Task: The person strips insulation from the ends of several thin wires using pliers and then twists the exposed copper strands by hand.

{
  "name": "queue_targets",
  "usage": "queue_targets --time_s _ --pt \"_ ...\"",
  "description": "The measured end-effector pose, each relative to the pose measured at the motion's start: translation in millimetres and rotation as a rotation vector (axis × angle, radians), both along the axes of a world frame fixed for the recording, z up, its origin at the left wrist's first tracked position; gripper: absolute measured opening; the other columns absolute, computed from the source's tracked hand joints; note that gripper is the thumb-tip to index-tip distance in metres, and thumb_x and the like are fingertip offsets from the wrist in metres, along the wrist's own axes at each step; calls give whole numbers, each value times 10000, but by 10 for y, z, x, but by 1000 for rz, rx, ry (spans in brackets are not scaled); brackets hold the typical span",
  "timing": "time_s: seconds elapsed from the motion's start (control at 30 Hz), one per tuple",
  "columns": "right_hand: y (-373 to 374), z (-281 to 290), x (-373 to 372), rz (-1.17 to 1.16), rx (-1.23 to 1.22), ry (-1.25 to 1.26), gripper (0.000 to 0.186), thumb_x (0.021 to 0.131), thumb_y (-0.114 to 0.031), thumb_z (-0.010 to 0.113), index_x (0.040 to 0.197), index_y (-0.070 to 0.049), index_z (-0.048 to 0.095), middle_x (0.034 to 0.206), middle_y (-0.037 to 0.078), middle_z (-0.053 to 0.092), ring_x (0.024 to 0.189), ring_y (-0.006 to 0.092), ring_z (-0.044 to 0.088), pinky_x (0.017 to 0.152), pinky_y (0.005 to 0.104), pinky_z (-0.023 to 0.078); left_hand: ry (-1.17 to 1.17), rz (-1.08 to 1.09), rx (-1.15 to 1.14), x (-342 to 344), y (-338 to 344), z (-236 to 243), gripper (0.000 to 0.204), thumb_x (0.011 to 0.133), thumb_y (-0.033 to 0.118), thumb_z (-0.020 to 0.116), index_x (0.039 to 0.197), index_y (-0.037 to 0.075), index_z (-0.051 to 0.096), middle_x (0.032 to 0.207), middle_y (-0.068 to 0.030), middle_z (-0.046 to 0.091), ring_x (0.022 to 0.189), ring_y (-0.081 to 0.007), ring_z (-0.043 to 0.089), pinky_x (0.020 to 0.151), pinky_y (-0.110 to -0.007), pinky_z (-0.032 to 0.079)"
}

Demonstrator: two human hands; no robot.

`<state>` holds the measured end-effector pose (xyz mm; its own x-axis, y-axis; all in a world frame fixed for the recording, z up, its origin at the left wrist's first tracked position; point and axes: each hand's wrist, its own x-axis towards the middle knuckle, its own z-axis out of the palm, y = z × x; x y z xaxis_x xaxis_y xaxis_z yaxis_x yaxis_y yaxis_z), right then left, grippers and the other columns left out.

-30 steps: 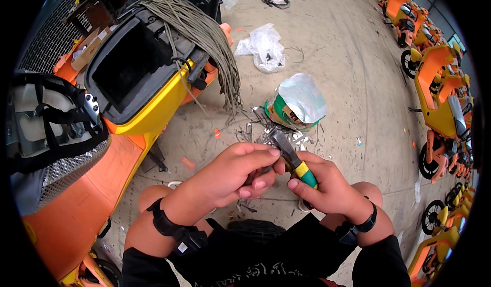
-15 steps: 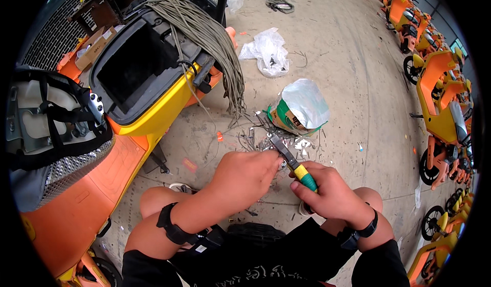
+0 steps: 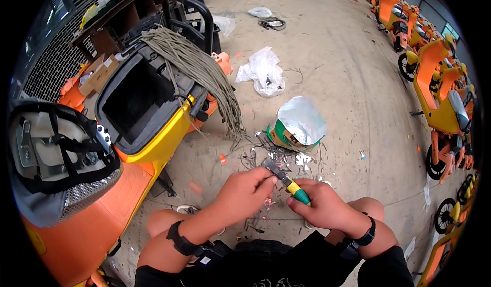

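Note:
My right hand (image 3: 323, 201) is closed around the green and yellow handles of pliers (image 3: 292, 187). Their dark metal head points up and to the left, over the littered floor. Beside that head, my left hand (image 3: 244, 191) is closed, with thumb and forefinger pinched together at the jaws. Whatever the pinch may hold is hidden or too small to name. Just beyond both hands stands an open green bag (image 3: 295, 133) with a silvery inner side. Thin dark strips and white scraps (image 3: 303, 159) lie on the floor around its base.
On my left stands an orange and yellow scooter (image 3: 158, 151) with an open black storage box and grey rope (image 3: 197, 70) draped over it. A cushioned seat part (image 3: 61, 154) rests nearby. Clear plastic bags (image 3: 263, 72) lie farther off. Several scooters (image 3: 434, 98) line the right side.
My view has tilted up a little, so the scene sits lower. The left hand has shifted slightly left, its thumb and forefinger now showing near the pliers' head. The right hand keeps its grip.

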<state>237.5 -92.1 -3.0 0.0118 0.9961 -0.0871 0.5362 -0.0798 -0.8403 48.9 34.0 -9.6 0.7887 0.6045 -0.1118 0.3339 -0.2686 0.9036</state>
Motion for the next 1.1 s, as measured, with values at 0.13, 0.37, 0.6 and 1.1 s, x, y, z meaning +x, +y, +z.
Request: queue_targets --time_s 0.13,0.37,0.6,1.1 --pt "49 -125 57 68 273 -22 269 862 -162 753 1024 34 665 1209 199 636 1002 378 658 851 411 544 -174 -260 -911 -168 308 172 307 1074 228 510 1116 -52 631 773 -68 667 555 -100 574 470 -232 418" --pt "217 -139 185 218 473 -111 309 820 -126 768 1071 21 665 1249 187 626 1076 396 638 919 415 538 -368 -397 -1159 -177 256 152 307 1064 222 531 1090 -55 660 788 -115 683 490 -90 530 462 -219 418" --pt "115 -131 51 43 263 -198 245 844 -150 711 992 42 673 1143 211 664 904 408 679 803 417 566 -75 -24 73 -49 64 92 178 978 120 605 976 -39 684 754 -91 709 506 -122 606 470 -277 459" --pt "37 4 -144 -18 -458 -103 264 881 -231 689 888 32 668 841 221 676 745 366 673 690 431 538 284 -86 1027 -96 -298 -606 189 842 88 604 971 -49 619 732 -86 663 561 -177 650 498 -285 498"
